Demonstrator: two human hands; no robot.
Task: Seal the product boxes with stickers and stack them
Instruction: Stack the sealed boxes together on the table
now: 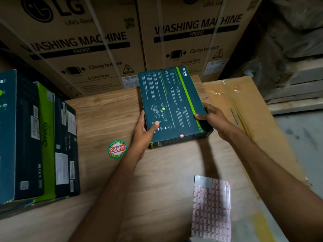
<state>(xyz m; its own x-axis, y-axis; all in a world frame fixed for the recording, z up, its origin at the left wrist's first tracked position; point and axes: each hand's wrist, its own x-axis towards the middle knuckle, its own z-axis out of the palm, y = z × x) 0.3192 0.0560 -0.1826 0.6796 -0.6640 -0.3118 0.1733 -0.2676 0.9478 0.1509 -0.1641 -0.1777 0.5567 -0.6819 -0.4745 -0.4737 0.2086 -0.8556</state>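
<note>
Left fingers [155, 124]: thumb pressed on the box's top face, the rest curled under its left edge.
Right fingers [201, 116]: thumb on the green stripe, the others wrapped round the right edge.
Box [173, 102]: dark teal, held flat over the bench [104, 116]; small red-edged sticker [181, 136] on its near side.
Sticker sheet [211, 208]: lay on the bench, nearer the person.
Stacked boxes [35, 137]: stood at the left.
</note>
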